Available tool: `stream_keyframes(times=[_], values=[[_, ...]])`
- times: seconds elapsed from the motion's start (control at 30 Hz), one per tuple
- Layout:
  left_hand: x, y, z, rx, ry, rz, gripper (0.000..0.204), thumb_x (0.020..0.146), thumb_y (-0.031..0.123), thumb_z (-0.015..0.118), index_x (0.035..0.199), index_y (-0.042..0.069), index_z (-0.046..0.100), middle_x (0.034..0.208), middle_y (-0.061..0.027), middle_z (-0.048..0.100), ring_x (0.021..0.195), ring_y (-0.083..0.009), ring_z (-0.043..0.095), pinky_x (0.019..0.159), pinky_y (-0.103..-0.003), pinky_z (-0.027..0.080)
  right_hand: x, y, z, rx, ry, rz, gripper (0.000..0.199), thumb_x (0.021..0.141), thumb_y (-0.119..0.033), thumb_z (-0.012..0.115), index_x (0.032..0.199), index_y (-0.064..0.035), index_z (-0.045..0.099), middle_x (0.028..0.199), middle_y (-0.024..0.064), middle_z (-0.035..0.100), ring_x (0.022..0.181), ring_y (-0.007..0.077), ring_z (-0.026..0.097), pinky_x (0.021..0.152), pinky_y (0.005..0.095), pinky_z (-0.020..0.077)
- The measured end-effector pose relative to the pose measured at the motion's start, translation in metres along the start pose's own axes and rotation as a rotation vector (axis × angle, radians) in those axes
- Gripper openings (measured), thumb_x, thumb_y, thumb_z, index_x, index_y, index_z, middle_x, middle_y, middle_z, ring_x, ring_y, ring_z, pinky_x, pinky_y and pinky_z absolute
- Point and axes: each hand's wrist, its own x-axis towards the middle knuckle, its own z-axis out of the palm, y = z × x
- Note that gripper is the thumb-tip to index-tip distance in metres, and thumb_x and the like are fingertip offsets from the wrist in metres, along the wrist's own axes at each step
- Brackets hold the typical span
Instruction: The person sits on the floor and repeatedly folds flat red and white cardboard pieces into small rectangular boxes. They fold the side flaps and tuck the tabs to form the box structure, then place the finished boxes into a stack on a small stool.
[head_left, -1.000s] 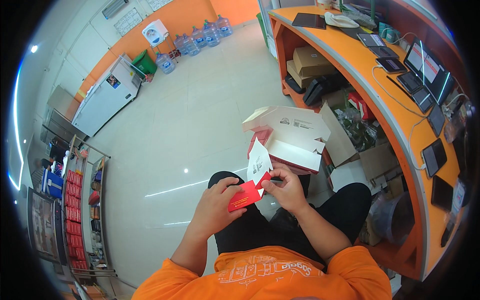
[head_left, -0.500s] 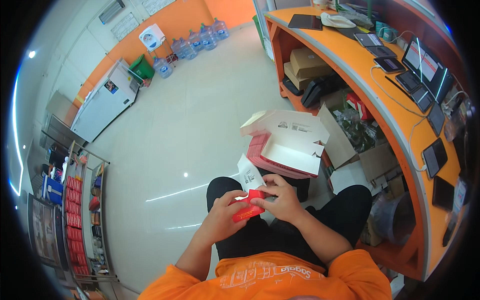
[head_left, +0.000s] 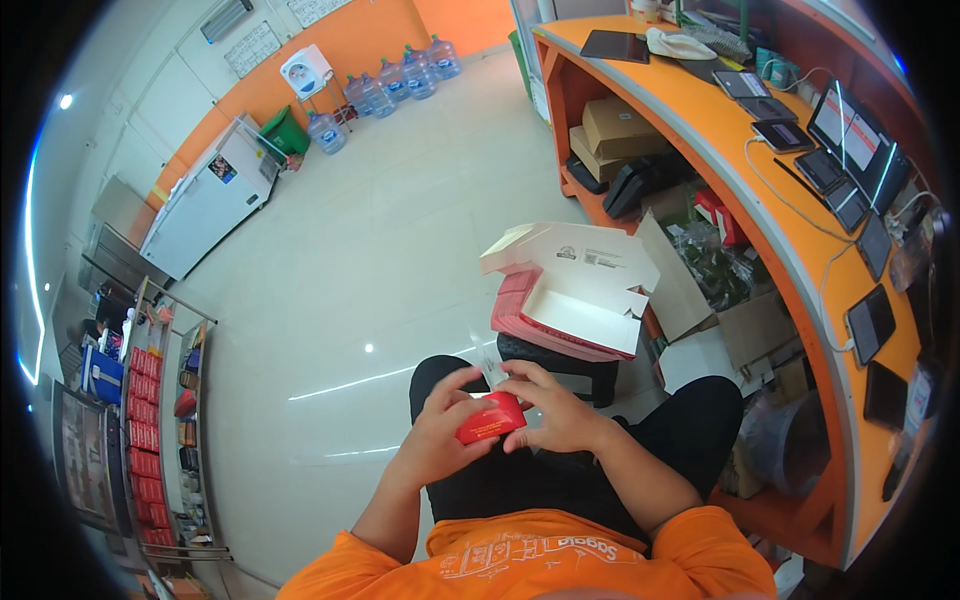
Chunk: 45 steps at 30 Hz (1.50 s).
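Observation:
A small red cardboard box (head_left: 492, 420) is held between both hands above my lap. At its far side the raised white flap is smeared by motion. My left hand (head_left: 440, 425) grips the box's left end, fingers over the top edge and thumb along the near side. My right hand (head_left: 550, 408) closes round the right end, thumb at the near lower corner. Just beyond lies a stack of flat red-and-white cartons (head_left: 512, 305), and an unfolded white-inside carton (head_left: 585, 305) rests on top. They sit on a black stool (head_left: 580, 375).
An orange counter (head_left: 690, 110) with phones and a laptop (head_left: 855, 130) curves along my right; an open cardboard box (head_left: 755, 325) of plastic packets stands under it. On the left are a rack (head_left: 145, 430) of red boxes and a white chest freezer (head_left: 210, 205). Water jugs (head_left: 405, 80) line the far wall.
The box's white flap, upright and sharp before, is now blurred and narrower. My right fingers have shifted from the box's top to its far edge and right end.

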Motion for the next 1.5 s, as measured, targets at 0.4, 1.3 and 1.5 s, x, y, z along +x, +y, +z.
stream_keyframes(times=[0.4,1.3,1.5], values=[[-0.004,-0.082,-0.032,-0.739,0.659,-0.891,0.052,0.11,0.028,0.043,0.151,-0.003,0.04,0.153,-0.0208,0.046,0.142,-0.0307,0.046,0.111,-0.041,0.043,-0.01,0.001,-0.03,0.292,-0.1,0.205,0.062,0.075,-0.011,0.087,0.131,-0.0125,0.06,0.136,0.0124,0.053,0.119,0.0249,0.062,0.102,0.0352,0.0538],[-0.018,-0.083,-0.026,-0.948,0.366,-0.604,0.038,0.097,0.009,0.071,0.131,-0.002,0.057,0.102,-0.0063,0.069,0.095,-0.0126,0.066,0.089,-0.025,0.053,-0.008,0.008,-0.037,0.604,-0.075,0.258,0.06,0.077,0.002,0.084,0.13,-0.0046,0.057,0.128,0.005,0.058,0.125,0.0169,0.057,0.104,0.0353,0.0522],[-0.029,-0.112,-0.018,-1.112,0.337,-0.574,0.04,0.091,0.014,0.081,0.117,0.005,0.052,0.093,-0.0017,0.064,0.09,-0.0111,0.065,0.081,-0.026,0.055,-0.015,0.019,-0.036,0.835,-0.214,0.137,0.065,0.073,0.006,0.087,0.13,-0.0018,0.057,0.128,0.0064,0.058,0.125,0.0183,0.057,0.105,0.0374,0.0525]])
